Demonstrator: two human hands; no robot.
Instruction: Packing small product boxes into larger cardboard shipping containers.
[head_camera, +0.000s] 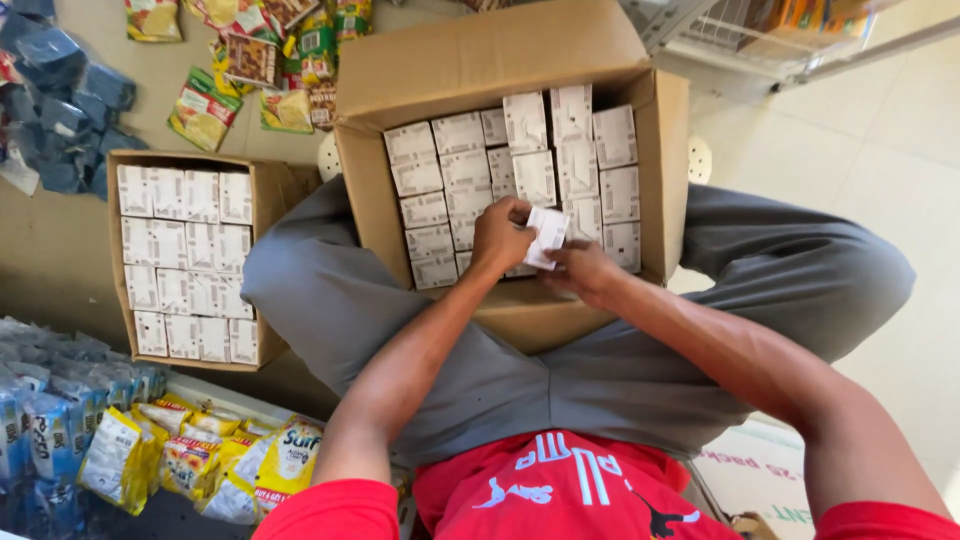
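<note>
A small white carton (547, 237) is held between both hands, just above the near edge of the open cardboard box (480, 60) that rests on the person's lap. The left hand (502, 236) closes round the carton's left end, its fingers curled over the top, while the right hand (582, 270) pinches the lower right end from beneath. The carton sits tilted, touching or all but touching the packed rows below it; which one cannot be told. Inside the box stand many more white cartons (470, 170) of the same kind, set upright in close rows, some at the far side standing a little higher than the rest. The box flaps are folded outward, the far one wide and flat. The person sits with knees spread in grey trousers (330, 300), wearing a red shirt (560, 490). To the left, on the floor (900, 130), a second cardboard box (265, 200) holds similar white cartons laid in neat rows. Beyond it lie green and yellow sachets (203, 110) and dark blue pouches (60, 110) in loose heaps. Near the lower left are yellow packets (120, 460) and pale blue packets (40, 430), and a wire rack (740, 35) stands at the upper right
</note>
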